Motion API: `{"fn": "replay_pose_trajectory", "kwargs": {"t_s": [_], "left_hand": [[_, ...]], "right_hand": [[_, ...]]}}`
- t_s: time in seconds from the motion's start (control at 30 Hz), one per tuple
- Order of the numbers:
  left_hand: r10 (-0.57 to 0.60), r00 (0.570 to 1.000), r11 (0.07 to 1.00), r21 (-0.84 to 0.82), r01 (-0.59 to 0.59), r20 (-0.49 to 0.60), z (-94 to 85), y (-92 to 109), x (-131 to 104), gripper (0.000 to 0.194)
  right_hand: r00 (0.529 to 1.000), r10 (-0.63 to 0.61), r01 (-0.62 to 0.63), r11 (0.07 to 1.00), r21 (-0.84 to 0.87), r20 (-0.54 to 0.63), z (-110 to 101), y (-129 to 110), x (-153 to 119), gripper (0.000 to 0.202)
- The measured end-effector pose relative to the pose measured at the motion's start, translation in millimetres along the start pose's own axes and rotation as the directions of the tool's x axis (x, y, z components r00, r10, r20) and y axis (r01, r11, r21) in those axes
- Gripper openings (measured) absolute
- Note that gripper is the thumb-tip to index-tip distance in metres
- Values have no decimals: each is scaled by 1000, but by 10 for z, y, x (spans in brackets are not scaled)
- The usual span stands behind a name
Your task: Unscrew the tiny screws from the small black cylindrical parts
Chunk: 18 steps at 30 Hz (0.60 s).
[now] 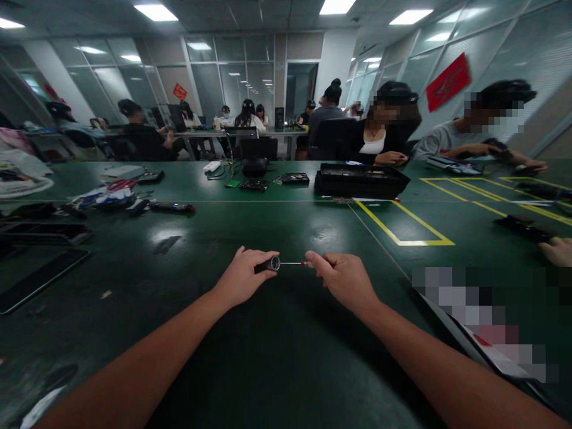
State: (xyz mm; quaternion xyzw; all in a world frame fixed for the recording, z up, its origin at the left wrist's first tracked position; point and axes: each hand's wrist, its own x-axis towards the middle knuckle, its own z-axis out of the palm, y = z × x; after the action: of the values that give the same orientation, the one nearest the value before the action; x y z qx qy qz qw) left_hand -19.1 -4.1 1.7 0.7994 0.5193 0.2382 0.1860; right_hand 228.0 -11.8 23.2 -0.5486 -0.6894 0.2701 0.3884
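Near the middle of the view, my left hand is closed around a black cylinder with a round, ring-like end, perhaps a small flashlight. My right hand grips a screwdriver by its reddish handle, most of which the fingers cover. Its thin metal shaft points left and meets the side of the cylinder's end. Whether the tip sits in a screw is too small to tell. Both hands are just above the dark green table.
At left lie a black flat panel, cables and tools. A black open box and circuit boards stand farther back. Yellow tape marks the table at right. A co-worker's hand shows at the right edge; other people sit beyond.
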Motion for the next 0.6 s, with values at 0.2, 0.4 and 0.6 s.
{"fn": "replay_pose_trajectory", "kwargs": {"t_s": [0.2,0.4,0.6], "left_hand": [[8,1000,1000,-3,-8,-5,-27,1,-1,42],[-3,1000,1000,-31,3,-10,-50,52,4,41],[15,1000,999,-37,-16,-21,-46,59,4,42]], "right_hand": [[999,-36,37,999,-37,24,-10,32,21,45],[985,-164,161,984,81,43,-5,85,25,22],[975,-130,111,987,113,180,39,92,10,31]]}}
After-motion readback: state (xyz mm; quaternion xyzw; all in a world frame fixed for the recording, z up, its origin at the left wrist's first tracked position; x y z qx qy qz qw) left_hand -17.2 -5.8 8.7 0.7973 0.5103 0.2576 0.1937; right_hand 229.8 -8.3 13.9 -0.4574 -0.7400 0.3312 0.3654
